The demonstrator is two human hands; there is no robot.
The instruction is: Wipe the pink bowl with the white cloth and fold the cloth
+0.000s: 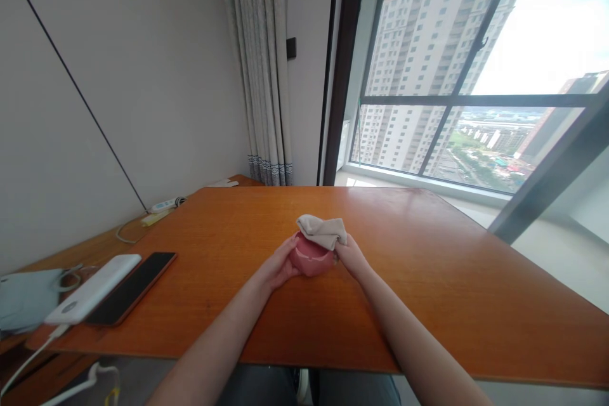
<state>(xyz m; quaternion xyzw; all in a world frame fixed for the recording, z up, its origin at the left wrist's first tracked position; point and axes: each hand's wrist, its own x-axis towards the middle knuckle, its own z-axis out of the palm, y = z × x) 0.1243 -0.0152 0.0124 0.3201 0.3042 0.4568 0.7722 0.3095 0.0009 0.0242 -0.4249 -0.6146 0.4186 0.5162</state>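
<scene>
A small pink bowl-like container (311,264) is between my two hands, above the middle of the wooden table (228,222). My left hand (284,264) grips it from the left side, with the fingers closed round its wall. A folded light grey cloth (323,230) lies over the far part of its rim. My right hand (351,255) is closed on the cloth's right end, close against the container's right side. The container's inside is partly covered by the cloth. Whether it rests on the tabletop is hard to make out.
On the left lie a black phone (136,288) and a white power bank (95,288) with a cable plugged in. Further left is a pale blue pouch (28,298). A power strip (164,205) sits by the wall. A large window (447,101) is at the right.
</scene>
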